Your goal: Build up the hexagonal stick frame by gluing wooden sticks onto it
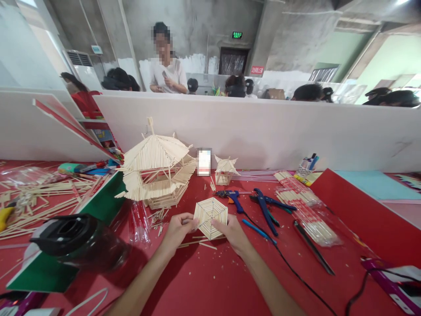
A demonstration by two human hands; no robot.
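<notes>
Between my hands is a hexagonal panel (210, 208) made of thin wooden sticks laid in rings, its flat face tilted toward me. My left hand (182, 226) pinches its left edge. On the right side, my right hand (232, 230) grips it with the thumb lying on its face and the other fingers hidden behind. A few loose sticks (208, 245) lie on the red table just below it. Behind the panel stand a large stick-built pavilion (158, 166) and a small pavilion model (226, 170).
A blue glue gun (234, 197), cutting pliers (265, 210) and a craft knife (314, 248) lie to the right, near bagged sticks (305, 210). A dark bottle (85, 241) stands left. A white partition (256, 131) closes the back; a person (167, 72) stands beyond it.
</notes>
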